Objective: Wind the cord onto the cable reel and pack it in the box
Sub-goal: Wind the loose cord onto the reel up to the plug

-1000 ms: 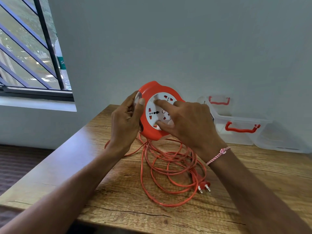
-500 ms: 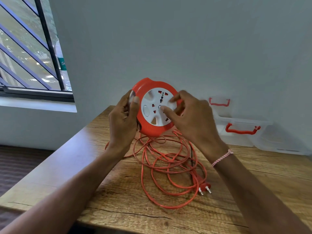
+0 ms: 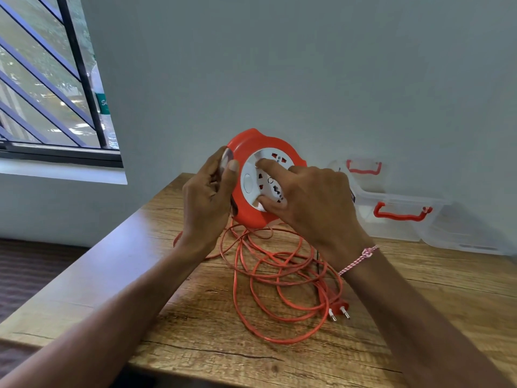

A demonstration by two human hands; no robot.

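Observation:
An orange cable reel point(image 3: 246, 148) with a white socket face is held upright above the table. My left hand point(image 3: 207, 197) grips its left rim. My right hand point(image 3: 307, 197) lies across the white face, index finger and thumb pressed into the face's recesses. The orange cord point(image 3: 282, 278) hangs from the reel's underside and lies in loose loops on the table, ending in a two-pin plug point(image 3: 340, 310). A clear plastic box point(image 3: 397, 219) with red handles stands at the back right against the wall.
The wooden table point(image 3: 195, 317) has its left edge and front edge close to me. The box's clear lid point(image 3: 464, 236) lies to the box's right. A barred window point(image 3: 50, 79) is at the upper left; a grey wall runs behind.
The white socket face has turned between frames while my right hand's fingers shifted on it. The cord loops on the table have moved slightly. My left hand kept its hold on the rim.

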